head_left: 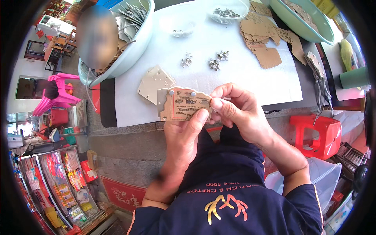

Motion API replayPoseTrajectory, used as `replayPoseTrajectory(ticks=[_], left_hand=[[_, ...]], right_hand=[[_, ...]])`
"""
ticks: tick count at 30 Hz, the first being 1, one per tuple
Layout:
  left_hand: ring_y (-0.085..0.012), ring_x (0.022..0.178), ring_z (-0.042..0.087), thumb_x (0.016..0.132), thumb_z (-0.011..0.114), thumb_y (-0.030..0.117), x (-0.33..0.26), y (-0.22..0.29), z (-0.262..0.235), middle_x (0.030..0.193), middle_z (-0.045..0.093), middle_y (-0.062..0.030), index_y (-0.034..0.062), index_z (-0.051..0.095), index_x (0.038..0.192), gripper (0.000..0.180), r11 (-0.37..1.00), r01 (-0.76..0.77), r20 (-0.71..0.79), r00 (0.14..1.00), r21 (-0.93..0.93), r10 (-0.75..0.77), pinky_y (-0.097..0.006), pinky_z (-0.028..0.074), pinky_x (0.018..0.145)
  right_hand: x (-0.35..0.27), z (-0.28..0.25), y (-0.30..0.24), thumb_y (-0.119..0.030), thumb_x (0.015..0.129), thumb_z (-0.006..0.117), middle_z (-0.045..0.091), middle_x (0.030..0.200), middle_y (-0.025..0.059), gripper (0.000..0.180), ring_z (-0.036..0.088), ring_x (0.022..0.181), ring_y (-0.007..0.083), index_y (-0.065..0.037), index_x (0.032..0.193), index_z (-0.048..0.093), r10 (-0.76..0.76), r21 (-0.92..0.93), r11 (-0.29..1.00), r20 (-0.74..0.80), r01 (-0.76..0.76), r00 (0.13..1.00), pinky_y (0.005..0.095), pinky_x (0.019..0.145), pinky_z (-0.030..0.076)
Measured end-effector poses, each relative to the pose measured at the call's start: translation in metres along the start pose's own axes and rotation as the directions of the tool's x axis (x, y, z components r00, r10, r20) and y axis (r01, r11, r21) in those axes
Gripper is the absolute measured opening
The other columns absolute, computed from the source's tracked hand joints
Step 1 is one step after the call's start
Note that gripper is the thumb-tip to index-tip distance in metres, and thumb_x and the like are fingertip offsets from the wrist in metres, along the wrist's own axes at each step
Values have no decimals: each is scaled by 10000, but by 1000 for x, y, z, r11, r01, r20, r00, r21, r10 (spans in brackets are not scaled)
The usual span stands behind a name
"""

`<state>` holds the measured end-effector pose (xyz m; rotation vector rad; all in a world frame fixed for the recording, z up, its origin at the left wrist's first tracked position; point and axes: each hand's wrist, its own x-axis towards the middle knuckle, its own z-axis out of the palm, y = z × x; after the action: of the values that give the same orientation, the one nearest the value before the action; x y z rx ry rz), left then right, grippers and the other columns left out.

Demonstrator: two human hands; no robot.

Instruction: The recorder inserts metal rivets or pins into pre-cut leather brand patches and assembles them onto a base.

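Observation:
My left hand (184, 135) holds a small stack of brown printed card tags (182, 105) from below, thumb pressed on the lower right of the front tag. My right hand (235, 107) pinches the right edge of the same stack. Two small silver rivets show at the top of the front tag. The tags are held just in front of the near edge of the white-covered table (203, 51). A few pale blank tags (154, 82) lie on the table right behind the stack.
Small clusters of silver metal eyelets (214, 62) lie mid-table. Loose brown card tags (264, 39) spread at the back right. A pale green basin (135, 39) stands at the left, another (299, 19) at the back right. A clear dish of eyelets (226, 13) is behind. A red plastic stool (317, 135) stands right.

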<state>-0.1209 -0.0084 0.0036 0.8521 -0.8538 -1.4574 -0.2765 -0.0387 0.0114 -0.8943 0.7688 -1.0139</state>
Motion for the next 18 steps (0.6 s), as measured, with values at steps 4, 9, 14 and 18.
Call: replayPoseTrajectory(ticks=[4, 9, 14, 18], left_hand=[[-153, 809, 574, 946, 535, 123, 3, -5, -6, 891, 620, -72, -19, 588, 1098, 214, 999, -17, 28, 999, 47, 16, -307, 459, 741], [-152, 782, 560, 956, 519, 136, 5, -7, -3, 854, 600, -75, -9, 574, 1046, 179, 998, 14, -58, 998, 63, -10, -314, 453, 707], [-155, 764, 561, 959, 525, 148, 10, -9, -6, 850, 597, -81, -6, 563, 1039, 178, 996, 27, -46, 999, 85, -23, -315, 485, 689], [-151, 739, 572, 959, 530, 151, 11, -11, -9, 849, 599, -87, -17, 558, 1043, 190, 994, 39, -47, 998, 98, -34, -309, 514, 666]], right_hand=[[6, -5, -1, -210, 957, 607, 614, 748, -3, 188, 498, 588, 31, -31, 1012, 619, 159, 17, 987, 95, -161, 983, 178, 518, 405], [19, -17, -30, -214, 943, 626, 593, 732, -37, 178, 468, 573, 14, -43, 985, 648, 66, -390, 919, 4, -60, 998, 184, 502, 391], [51, -47, -38, -113, 867, 666, 620, 784, 12, 111, 546, 611, 81, -31, 942, 653, -403, -829, 489, 63, 273, 913, 247, 561, 454], [57, -52, -33, -99, 837, 667, 630, 830, 87, 81, 625, 658, 227, -44, 895, 652, -391, -918, 223, 224, 327, 893, 326, 622, 502]])
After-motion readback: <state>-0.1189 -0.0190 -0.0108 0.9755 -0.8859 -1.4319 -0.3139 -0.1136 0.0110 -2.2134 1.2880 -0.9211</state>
